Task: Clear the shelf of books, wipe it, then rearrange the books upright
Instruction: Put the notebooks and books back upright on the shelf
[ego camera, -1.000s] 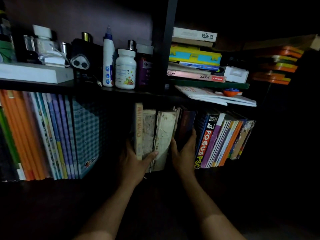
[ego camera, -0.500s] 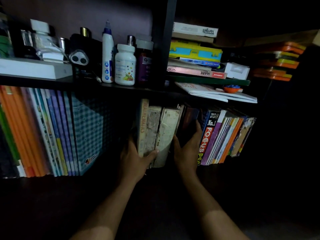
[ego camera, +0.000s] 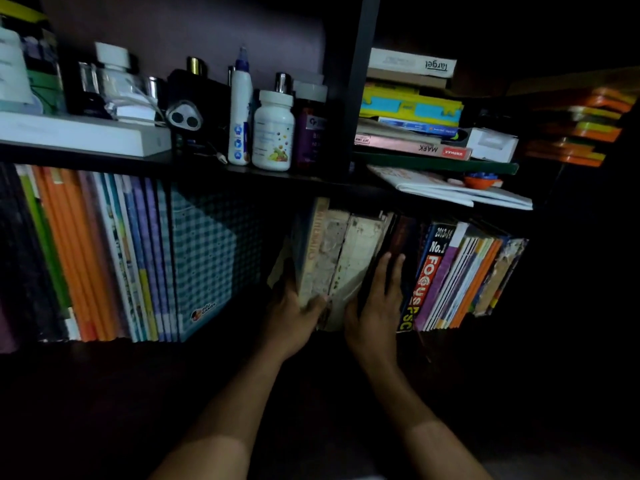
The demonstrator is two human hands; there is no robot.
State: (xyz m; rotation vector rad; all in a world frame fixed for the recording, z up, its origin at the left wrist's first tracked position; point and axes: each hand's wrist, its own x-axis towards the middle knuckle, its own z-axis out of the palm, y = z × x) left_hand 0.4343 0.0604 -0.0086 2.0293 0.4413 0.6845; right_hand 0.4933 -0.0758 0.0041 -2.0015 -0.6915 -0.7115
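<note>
Dim light; lower shelf dark, detail poor toward the near edge.

Left hand [ego camera: 292, 315] grips a small bundle of worn pale books [ego camera: 332, 258] at mid-shelf: fingers go round the bundle's left side and out of sight, thumb hooked across the lower front of the spines. The bundle leans, tops tipped right. Leftmost spine carries tan lettering, too blurred to read fully.

Right hand [ego camera: 375, 311] lies with fingers straight, laid flat against dark maroon books [ego camera: 403, 244] just right of the pale bundle, thumb toward the bundle's lower right corner. Grip slack, nothing clasped.

Right of that hand, a leaning row: a blue-black "FOCUS PSC" book [ego camera: 427, 275], then purple, white and orange thin spines [ego camera: 467, 275], all tilted with tops to the right.

Far left on the same shelf, a separate upright row: orange spines [ego camera: 74, 254], blue and purple ones, ending in a teal checked book [ego camera: 211, 251]. A dark gap lies between this row and the pale bundle.

Upper shelf [ego camera: 194, 164]: white pill bottle [ego camera: 273, 131], white squeeze bottle with blue cap [ego camera: 239, 109], purple jar [ego camera: 311, 128], a flat white box [ego camera: 79, 133] at left. Right of the black upright divider [ego camera: 349, 81], a flat stack of books [ego camera: 412, 105] and loose white papers [ego camera: 450, 192] beneath.
</note>
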